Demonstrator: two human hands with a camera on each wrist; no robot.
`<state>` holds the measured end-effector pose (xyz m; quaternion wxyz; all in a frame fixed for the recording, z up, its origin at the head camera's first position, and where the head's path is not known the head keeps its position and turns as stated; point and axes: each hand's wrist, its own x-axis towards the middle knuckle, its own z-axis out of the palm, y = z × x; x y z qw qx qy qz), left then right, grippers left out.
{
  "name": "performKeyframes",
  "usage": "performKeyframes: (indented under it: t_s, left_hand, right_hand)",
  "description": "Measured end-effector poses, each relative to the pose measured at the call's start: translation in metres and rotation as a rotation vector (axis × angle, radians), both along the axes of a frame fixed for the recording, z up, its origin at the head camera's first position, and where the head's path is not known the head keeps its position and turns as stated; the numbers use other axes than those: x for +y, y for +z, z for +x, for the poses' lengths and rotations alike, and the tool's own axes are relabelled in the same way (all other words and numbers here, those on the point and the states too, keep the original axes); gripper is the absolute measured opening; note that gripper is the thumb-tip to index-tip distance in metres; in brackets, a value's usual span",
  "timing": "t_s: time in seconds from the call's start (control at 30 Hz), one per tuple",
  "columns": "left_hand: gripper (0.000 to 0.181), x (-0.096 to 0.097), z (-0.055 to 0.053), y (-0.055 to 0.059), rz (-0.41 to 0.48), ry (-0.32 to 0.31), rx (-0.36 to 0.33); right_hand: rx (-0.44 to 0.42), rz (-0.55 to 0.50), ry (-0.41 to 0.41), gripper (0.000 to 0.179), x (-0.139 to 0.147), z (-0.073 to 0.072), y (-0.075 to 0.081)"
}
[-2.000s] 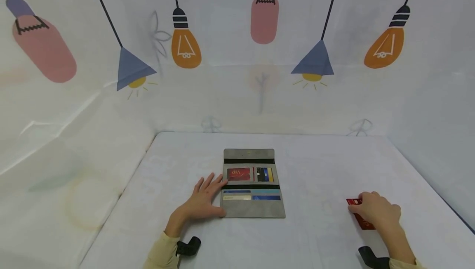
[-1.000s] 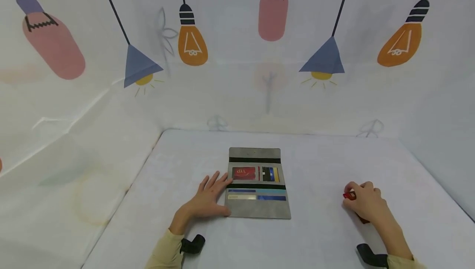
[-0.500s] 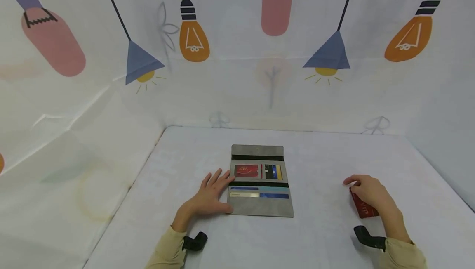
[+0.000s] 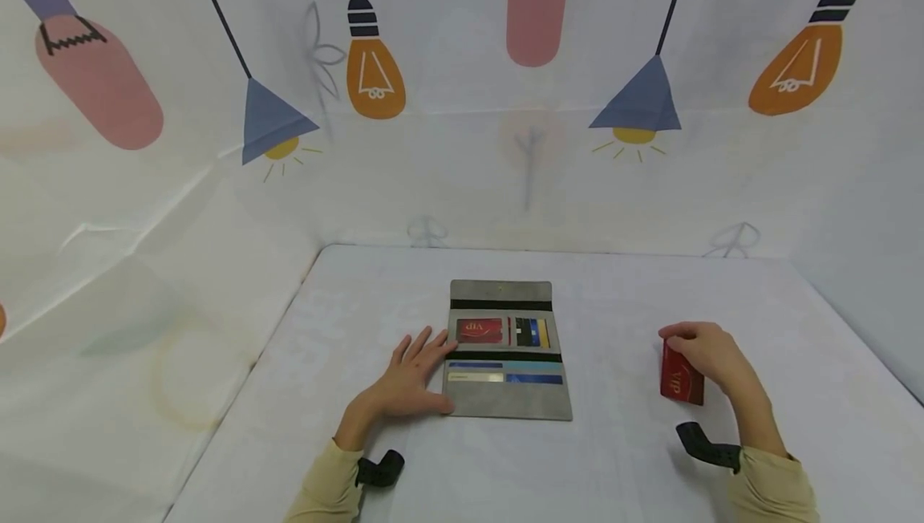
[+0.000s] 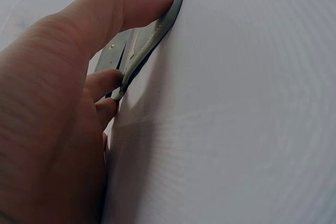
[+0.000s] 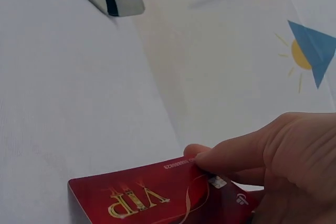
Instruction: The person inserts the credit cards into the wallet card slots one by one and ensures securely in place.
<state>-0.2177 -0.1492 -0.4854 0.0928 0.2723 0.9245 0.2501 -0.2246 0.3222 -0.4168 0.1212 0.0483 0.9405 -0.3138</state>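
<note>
A red VIP card [image 4: 680, 379] is pinched at its far end by my right hand [image 4: 711, 354]. In the right wrist view the thumb lies on the face of the VIP card [image 6: 152, 192], near its chip. An unfolded grey card wallet [image 4: 508, 404] lies flat on the table, with a red VIP card [image 4: 480, 331] and several other cards in its slots. My left hand [image 4: 404, 383] rests at the wallet's left edge with fingers spread. From the left wrist, the thumb and fingertips touch the edge of the wallet [image 5: 152, 40].
The white table [image 4: 613, 459] reaches back to a white sheet [image 4: 462, 178] printed with lamps and bulbs. A black strap piece [image 4: 711, 447] sits on the right wrist, and another black piece [image 4: 381, 471] on the left.
My right hand has picked the red VIP card up from the table and moved it forward and a little left. The left hand stays at the wallet; the head view has shifted slightly.
</note>
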Motion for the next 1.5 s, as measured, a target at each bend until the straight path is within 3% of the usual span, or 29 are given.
performKeyframes:
  t_s: [0.33, 0.53, 0.83, 1.03, 1.5]
  left_hand:
    - [0.091, 0.002, 0.002, 0.001, -0.004, 0.021, -0.009]
    - [0.091, 0.004, 0.003, 0.003, 0.006, 0.024, -0.017]
    - [0.09, 0.005, 0.003, 0.005, 0.006, 0.024, -0.011]
    - [0.09, 0.006, 0.003, 0.004, 0.014, 0.019, -0.005]
    - [0.092, 0.004, 0.003, 0.0, -0.004, 0.04, -0.012]
  right_hand:
    - [0.084, -0.099, -0.074, 0.041, -0.02, -0.004, 0.0]
    - [0.119, -0.182, -0.077, 0.042, -0.035, -0.006, -0.001]
    - [0.144, -0.172, -0.106, 0.044, -0.053, -0.013, 0.005]
    - [0.164, -0.228, -0.125, 0.044, -0.067, -0.018, 0.007]
    - [0.222, -0.44, -0.277, 0.04, -0.1, -0.03, -0.012]
